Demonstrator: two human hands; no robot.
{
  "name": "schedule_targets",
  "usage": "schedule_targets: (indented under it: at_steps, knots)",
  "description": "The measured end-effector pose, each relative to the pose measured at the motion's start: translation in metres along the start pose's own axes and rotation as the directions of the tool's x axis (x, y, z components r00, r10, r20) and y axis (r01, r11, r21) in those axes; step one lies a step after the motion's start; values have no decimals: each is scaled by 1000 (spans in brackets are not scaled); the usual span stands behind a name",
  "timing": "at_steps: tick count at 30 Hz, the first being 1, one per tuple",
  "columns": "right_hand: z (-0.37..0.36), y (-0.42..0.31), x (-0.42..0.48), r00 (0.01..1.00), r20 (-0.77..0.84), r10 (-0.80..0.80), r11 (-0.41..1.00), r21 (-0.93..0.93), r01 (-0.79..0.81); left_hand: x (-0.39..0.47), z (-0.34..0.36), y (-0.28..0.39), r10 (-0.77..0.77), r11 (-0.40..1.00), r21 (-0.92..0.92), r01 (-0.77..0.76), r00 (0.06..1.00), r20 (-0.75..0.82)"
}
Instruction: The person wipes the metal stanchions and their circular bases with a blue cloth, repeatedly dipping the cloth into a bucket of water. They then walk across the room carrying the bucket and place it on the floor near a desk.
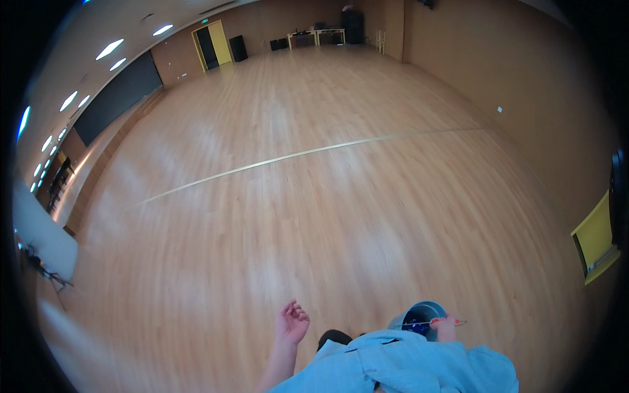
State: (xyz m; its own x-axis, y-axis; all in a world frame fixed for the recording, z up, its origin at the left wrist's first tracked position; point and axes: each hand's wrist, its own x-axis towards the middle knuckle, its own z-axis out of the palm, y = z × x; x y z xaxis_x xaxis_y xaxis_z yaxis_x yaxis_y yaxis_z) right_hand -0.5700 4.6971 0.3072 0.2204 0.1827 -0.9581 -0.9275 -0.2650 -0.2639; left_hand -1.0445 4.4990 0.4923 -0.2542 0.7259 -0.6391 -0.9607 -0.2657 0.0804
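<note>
My right hand (445, 326), low in the view, grips the red grip on the thin bail handle (415, 323) of a grey bucket (399, 318). The bucket hangs tilted by my side, and its mouth shows something shiny and dark blue inside (416, 326) that I cannot make out. My light blue shirt hides the lower part of the bucket. Empty, my left hand (294, 322) is held out over the wood-look floor (236, 275) with its palm turned up and fingers loosely bent. A dark shoe (335, 337) pokes out between my hands.
A pale metal strip (295, 155) crosses the floor ahead. Along the right runs a brown wall (491, 64) beside a yellow door (597, 231). At the far end stand tables (317, 32), black speakers (238, 48) and a doorway (206, 48). A raised stage (105, 162) borders the left.
</note>
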Motion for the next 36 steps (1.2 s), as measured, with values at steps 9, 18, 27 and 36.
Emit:
schedule_targets:
  at_steps: [9, 18, 27, 36]
  knots:
    - [175, 51, 14, 999, -37, -35, 999, 8, 35, 130, 33, 80, 119, 981, -138, -133, 987, -105]
    - [300, 60, 20, 1000, 3, -1, 998, 68, 1, 273, 236, 101, -84, 990, 110, 83, 997, 0]
    - [529, 169, 17, 997, -69, 33, 999, -12, -34, 417, 368, 160, -23, 996, 86, 22, 1000, 14]
    - [696, 192, 51, 999, 48, -7, 990, -137, 13, 522, 394, 247, 120, 985, -115, -130, 989, -84]
